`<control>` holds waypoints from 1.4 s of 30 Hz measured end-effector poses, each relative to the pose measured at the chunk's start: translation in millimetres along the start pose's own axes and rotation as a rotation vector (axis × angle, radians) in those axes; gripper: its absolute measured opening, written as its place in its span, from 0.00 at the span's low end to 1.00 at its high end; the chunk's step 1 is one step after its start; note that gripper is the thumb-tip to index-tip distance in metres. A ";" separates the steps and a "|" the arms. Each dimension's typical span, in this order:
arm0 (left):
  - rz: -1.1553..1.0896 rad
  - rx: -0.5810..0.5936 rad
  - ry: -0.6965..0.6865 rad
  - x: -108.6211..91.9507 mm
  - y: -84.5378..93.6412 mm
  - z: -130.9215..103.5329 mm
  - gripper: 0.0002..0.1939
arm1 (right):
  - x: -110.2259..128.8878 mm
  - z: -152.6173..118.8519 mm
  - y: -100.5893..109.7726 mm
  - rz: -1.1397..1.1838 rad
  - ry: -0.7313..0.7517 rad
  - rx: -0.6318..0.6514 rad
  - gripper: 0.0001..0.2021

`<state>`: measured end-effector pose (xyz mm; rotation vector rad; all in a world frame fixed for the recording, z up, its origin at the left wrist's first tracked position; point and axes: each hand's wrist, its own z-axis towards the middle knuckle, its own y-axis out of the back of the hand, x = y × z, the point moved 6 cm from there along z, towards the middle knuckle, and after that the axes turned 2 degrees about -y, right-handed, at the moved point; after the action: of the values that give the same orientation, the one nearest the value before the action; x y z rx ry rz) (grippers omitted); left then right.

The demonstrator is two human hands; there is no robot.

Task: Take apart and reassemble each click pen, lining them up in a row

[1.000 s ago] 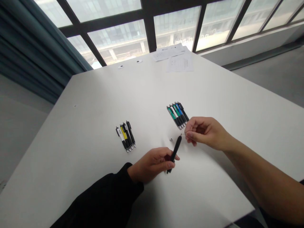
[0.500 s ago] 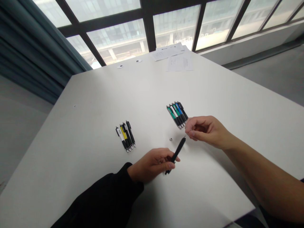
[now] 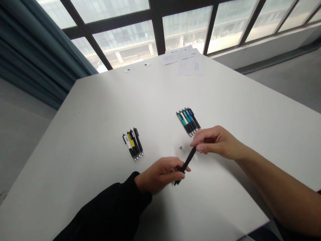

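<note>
A black pen (image 3: 188, 160) slants above the table between my two hands. My left hand (image 3: 167, 171) is closed around its lower part, thumb in front, with the clip end below. At the upper end, my right hand (image 3: 210, 143) pinches the pen's front tip between thumb and fingertips, which hide the point. A small silver pen tip cone (image 3: 181, 147) lies on the table just left of my right fingertips. Beyond my right hand rests a row of several pens (image 3: 188, 121) in green, white, blue and black.
Another row of several pens (image 3: 133, 144), white, yellow and black, lies left on the white table (image 3: 105, 97). Printed papers (image 3: 191, 67) and two small white pieces with dark spots (image 3: 147, 64) are at the far edge. A blue curtain (image 3: 42, 47) hangs at the left by the windows.
My right hand has moved slightly left and down, from just above the pen's exposed thin point onto its front end. My left hand keeps the pen in the same position.
</note>
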<state>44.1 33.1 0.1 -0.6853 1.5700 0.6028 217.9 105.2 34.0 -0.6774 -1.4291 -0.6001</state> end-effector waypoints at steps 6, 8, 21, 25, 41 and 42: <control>-0.033 0.001 -0.008 -3.3 -0.6 0.2 0.17 | -6.6 1.4 -11.5 -0.259 0.072 0.103 0.30; -0.035 0.003 -0.009 -4.8 -0.7 0.3 0.17 | -9.5 2.4 -22.2 -0.517 0.142 0.125 0.29; -0.062 0.004 0.044 -2.1 -2.2 -0.4 0.18 | -10.1 7.0 -2.3 -0.432 0.131 -0.180 0.09; -0.060 0.017 0.041 -4.3 -1.8 0.0 0.18 | 0.0 -0.4 18.3 0.014 0.090 -0.222 0.12; -0.032 0.020 0.035 -6.2 -0.2 0.0 0.18 | 0.4 -3.2 15.9 0.157 0.078 -0.165 0.13; -0.033 0.025 0.035 -6.1 -0.4 0.1 0.18 | 1.5 -3.0 13.6 0.152 0.071 -0.147 0.13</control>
<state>44.9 33.4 6.2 -0.7045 1.5929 0.5486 229.9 112.3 34.6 -0.8649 -1.2634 -0.6077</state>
